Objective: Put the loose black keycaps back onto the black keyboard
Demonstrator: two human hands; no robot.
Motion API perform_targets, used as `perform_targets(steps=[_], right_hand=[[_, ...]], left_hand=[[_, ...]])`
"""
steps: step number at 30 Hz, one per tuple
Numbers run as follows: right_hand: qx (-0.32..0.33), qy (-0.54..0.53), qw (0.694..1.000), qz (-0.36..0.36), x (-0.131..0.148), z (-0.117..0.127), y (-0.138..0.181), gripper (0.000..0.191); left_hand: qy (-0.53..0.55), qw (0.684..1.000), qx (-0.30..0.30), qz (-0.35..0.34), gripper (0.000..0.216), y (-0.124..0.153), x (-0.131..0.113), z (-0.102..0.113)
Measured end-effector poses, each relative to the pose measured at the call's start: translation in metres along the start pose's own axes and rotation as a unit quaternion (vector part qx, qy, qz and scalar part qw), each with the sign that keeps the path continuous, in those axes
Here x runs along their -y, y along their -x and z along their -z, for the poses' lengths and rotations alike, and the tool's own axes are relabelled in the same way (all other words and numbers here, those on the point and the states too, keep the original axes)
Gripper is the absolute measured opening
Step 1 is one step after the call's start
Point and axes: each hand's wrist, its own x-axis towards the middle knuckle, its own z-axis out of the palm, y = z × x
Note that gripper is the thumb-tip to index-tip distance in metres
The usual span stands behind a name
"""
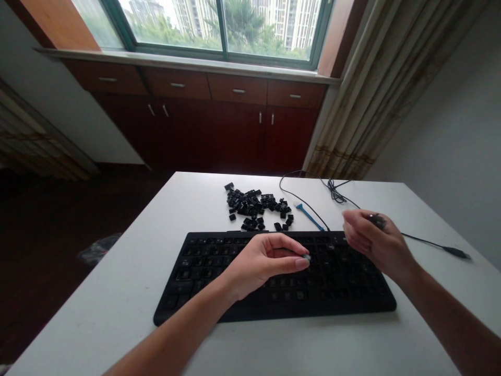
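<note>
Pinching a small pale-bluish bit [307, 258] between thumb and forefinger, the left hand [260, 257] is hovering over the middle of a long black plastic keyboard [297, 287], its other fingers curling loosely. Above the keyboard's right end, the right hand [370, 235] is holding a small dark, shiny thing [378, 222] in a curled fist, the thing showing too blurred to identify. The keyboard is lying flat on a smooth white table [117, 292]. Just beyond the keyboard's far edge, a loose heap of small black plastic keycaps [246, 201] is spreading over the white surface, and a slim blue plastic tool [310, 216] is lying near that edge, farther right. A thin black cable [297, 197] is looping away from the keyboard, while a black plug end [456, 253] is resting to its right. Left of the keyboard, past the table, a crumpled clear plastic bag [99, 249] is sitting on dark flooring [58, 209]. Well beyond the keyboard, red-brown wooden cabinets [235, 130] are standing beneath a green-framed glass window [223, 31], and a beige patterned curtain [352, 120] is hanging beyond its right end.
</note>
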Motion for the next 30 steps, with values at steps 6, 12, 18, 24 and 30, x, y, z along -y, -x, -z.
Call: perform_targets(steps=[6, 12, 18, 24, 30], right_hand=[[-0.063, -0.21, 0.973, 0.064, 0.02, -0.014, -0.005, 0.053], [-0.054, -0.185, 0.98, 0.052, -0.006, -0.032, -0.009, 0.049], [-0.089, -0.182, 0.977, 0.073, -0.011, -0.031, -0.009, 0.052], [-0.085, -0.134, 0.986, 0.049, -0.018, -0.035, -0.007, 0.051], [-0.074, -0.078, 0.994, 0.032, -0.025, -0.042, -0.007, 0.053]], left_hand=[[0.004, 1.0, 0.004, 0.007, 0.026, -0.001, 0.002, 0.002], [0.011, 1.0, -0.004, -0.003, 0.022, -0.002, 0.002, 0.001], [-0.001, 0.999, -0.01, -0.033, 0.018, -0.003, 0.005, 0.003], [0.003, 1.0, -0.008, -0.025, 0.017, -0.003, 0.004, 0.001], [-0.015, 0.999, -0.022, -0.037, 0.015, -0.002, 0.001, -0.003]])
